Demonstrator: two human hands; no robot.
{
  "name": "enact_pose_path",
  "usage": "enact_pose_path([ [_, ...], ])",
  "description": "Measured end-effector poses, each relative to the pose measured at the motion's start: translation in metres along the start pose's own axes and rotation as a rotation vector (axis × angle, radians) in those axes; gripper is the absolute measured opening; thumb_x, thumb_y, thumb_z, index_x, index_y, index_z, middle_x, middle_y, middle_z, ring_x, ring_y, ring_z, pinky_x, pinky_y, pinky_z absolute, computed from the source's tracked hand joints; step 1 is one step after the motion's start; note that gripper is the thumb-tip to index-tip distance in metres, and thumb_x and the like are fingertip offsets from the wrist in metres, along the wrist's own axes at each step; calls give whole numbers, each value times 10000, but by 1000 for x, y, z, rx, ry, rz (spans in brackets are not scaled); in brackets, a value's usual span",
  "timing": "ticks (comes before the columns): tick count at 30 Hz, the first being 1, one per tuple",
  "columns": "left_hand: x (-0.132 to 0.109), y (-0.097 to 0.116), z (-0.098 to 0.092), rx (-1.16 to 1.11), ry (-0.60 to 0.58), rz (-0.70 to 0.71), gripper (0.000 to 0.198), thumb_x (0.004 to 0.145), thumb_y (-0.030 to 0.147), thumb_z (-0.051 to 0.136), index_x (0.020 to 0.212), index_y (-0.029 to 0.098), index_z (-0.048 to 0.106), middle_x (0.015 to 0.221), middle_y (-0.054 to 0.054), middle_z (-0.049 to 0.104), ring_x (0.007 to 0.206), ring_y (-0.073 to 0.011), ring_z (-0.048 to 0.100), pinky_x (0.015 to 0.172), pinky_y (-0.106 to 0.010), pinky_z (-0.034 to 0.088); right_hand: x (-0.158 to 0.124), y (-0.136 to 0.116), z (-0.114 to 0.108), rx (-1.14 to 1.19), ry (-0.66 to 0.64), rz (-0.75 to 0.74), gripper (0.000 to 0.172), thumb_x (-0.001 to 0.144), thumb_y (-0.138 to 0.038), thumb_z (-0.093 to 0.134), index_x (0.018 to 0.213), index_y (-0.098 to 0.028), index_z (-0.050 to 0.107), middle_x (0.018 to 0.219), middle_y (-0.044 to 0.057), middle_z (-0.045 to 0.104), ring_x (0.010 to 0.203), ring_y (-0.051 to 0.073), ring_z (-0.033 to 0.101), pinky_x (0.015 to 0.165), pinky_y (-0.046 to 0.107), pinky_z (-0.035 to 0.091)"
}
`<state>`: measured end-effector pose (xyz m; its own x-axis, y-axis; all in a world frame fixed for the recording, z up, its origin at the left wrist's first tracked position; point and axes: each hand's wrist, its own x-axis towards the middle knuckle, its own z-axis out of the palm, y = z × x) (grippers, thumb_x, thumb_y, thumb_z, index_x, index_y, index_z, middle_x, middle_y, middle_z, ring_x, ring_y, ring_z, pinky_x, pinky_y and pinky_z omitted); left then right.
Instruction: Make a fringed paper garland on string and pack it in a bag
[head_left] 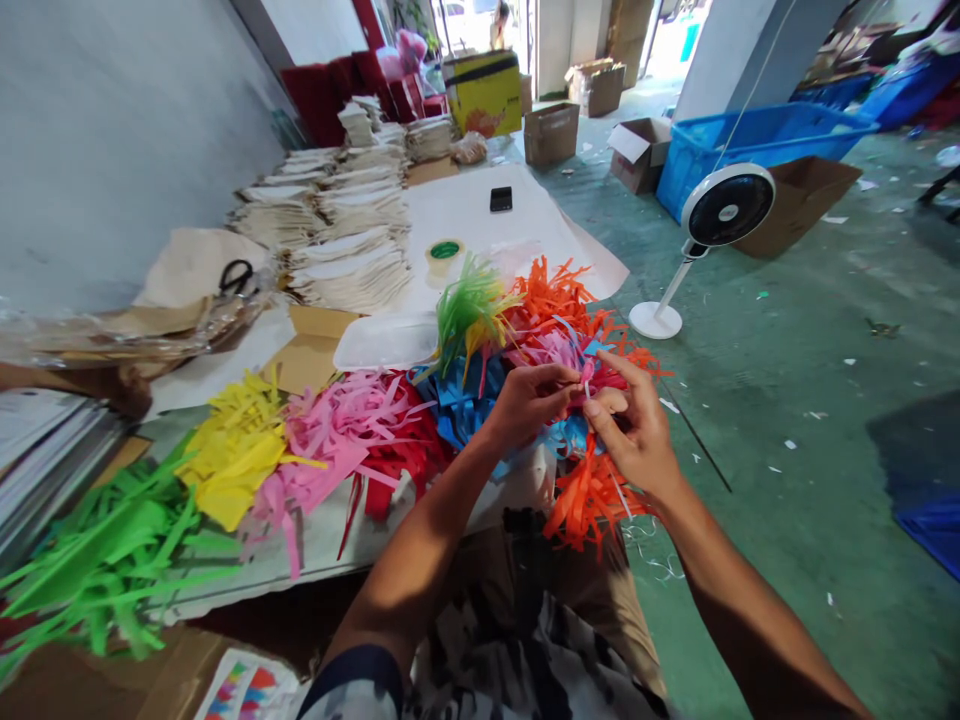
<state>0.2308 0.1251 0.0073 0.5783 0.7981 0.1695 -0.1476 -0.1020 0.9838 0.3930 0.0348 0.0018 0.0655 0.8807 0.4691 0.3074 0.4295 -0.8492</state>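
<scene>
My left hand and my right hand meet over a bunch of fringed paper strips in orange, pink, blue and green. Both hands pinch the same spot of the bunch, where a thin white strip stands between the fingertips. Orange fringe hangs down below my right hand. The bunch sits at the table's near right corner, above my lap.
Piles of cut paper lie along the table: green, yellow, pink, red. Farther back are a tape roll, scissors, stacked cloth bags and a phone. A white fan stands on the floor to the right.
</scene>
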Motion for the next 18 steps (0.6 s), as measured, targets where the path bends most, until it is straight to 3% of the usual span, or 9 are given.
enact_pose_path([
  [15,-2,-2,-2,108,26,30,417,833,517,815,991,134,768,773,-8,674,571,-81,557,549,-203,444,4,1,-2,-14,38,61,539,1049,-380,608,1560,-321,449,680,-67,416,572,155,413,559,325,355],
  [18,-2,-1,0,99,53,42,381,845,475,807,1038,152,749,826,-8,686,589,-75,562,568,-198,457,6,1,-2,-75,66,85,422,1056,-388,596,1461,-287,532,686,-68,460,592,145,448,593,316,377],
])
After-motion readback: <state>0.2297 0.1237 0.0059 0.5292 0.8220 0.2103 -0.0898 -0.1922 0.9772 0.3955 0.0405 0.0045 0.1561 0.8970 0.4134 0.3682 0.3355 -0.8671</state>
